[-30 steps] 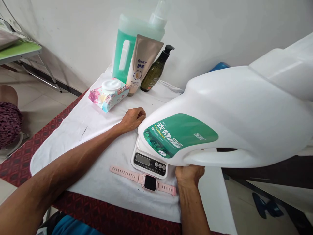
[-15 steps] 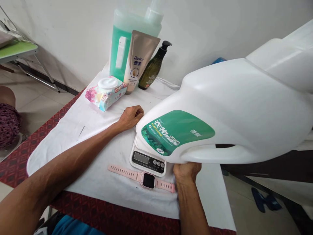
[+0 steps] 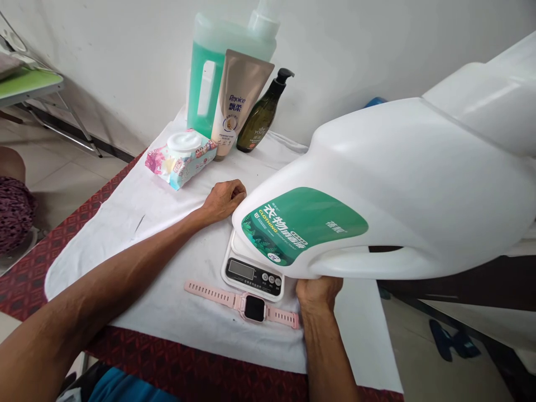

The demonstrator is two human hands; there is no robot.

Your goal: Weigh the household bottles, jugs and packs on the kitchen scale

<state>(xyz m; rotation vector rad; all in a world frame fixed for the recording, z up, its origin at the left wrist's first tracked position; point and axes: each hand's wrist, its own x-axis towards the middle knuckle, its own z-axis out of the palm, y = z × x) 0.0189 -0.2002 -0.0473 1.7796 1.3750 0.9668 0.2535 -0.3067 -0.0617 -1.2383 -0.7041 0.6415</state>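
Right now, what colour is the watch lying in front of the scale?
Pink strap with a dark screen; the watch shows best in the head view.

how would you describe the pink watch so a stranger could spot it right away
Start at the white cloth covering the table, then find the small white kitchen scale under the big white jug. The watch lies flat just in front of the scale, beside the right hand; it is the only pink strap with a dark square face.

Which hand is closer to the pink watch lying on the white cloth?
The right hand: it is under the big white jug, just beside the pink watch strap end. The left hand rests farther back, beyond the white scale.
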